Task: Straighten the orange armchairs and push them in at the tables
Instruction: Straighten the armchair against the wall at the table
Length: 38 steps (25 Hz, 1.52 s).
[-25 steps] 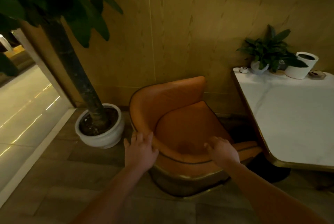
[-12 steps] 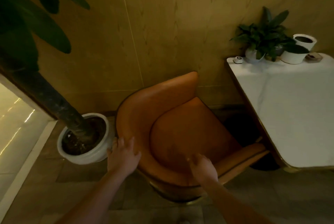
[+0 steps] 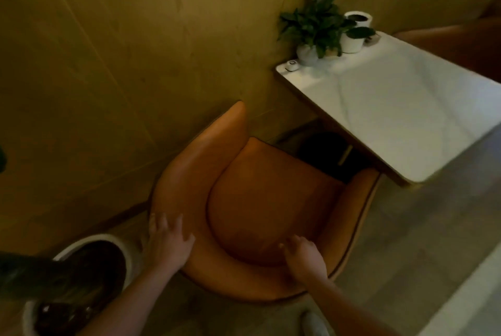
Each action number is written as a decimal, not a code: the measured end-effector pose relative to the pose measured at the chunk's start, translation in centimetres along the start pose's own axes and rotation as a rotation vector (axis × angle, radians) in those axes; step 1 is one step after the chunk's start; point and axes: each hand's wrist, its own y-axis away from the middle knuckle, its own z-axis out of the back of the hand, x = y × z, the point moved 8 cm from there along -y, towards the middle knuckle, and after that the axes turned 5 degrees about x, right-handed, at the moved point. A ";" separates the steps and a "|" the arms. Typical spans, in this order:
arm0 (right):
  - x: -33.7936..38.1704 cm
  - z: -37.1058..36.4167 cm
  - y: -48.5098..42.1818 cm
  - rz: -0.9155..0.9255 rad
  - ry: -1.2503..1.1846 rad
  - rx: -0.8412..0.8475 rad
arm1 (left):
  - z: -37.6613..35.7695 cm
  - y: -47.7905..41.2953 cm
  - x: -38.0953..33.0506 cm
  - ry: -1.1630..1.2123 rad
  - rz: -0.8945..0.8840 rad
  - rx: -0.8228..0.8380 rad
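An orange armchair [image 3: 265, 200] with a curved back stands below me, its open side facing the white marble table [image 3: 401, 107] at the right. Its right arm end reaches just under the table's near corner. My left hand [image 3: 166, 243] rests on the left part of the curved backrest, fingers spread over the top. My right hand [image 3: 303, 255] grips the backrest rim further right, fingers curled over its inner edge. A second orange armchair [image 3: 455, 42] shows dimly beyond the table at the far right.
A large white planter [image 3: 89, 276] with a dark trunk stands close to the chair's left. A wood-panelled wall runs behind. On the table's far end sit a small potted plant [image 3: 311, 29], white pots [image 3: 355, 34] and a small round device [image 3: 292, 64].
The view has swung and tilted to the right and I stand closer over the chair. The chair has turned toward the table, its right arm now meeting the table corner. Both hands stay on the backrest.
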 end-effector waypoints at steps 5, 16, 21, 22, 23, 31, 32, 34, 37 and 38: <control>-0.9 -2.9 3.4 -0.150 -0.007 -0.122 | -0.9 -1.8 1.8 0.011 -0.176 0.013; 1.5 -5.3 4.4 -0.163 0.162 -0.196 | -1.9 -1.6 0.5 0.077 -0.020 -0.020; 2.3 -4.9 4.1 -0.072 0.239 -0.232 | -1.6 -1.5 0.2 0.012 0.013 -0.082; 2.4 -4.8 3.9 -0.063 0.241 -0.238 | -1.6 -1.5 0.1 -0.001 0.019 -0.077; 2.5 -4.8 3.9 -0.063 0.240 -0.251 | -1.6 -1.6 0.0 -0.014 0.020 -0.067; 6.0 -4.1 0.8 -0.160 0.185 -0.361 | 2.1 -7.4 -1.2 -0.195 -0.153 -0.068; 6.1 -4.0 0.6 -0.183 0.184 -0.376 | 2.3 -7.9 -1.4 -0.200 -0.173 -0.069; 6.1 -4.1 0.3 -0.225 0.185 -0.390 | 2.4 -8.6 -1.5 -0.188 -0.193 -0.074; 6.3 -4.4 -0.1 -0.248 0.153 -0.413 | 2.5 -9.5 -1.5 -0.185 -0.207 -0.083; 6.5 -4.4 -0.1 -0.246 0.131 -0.426 | 2.6 -9.8 -1.5 -0.185 -0.210 -0.082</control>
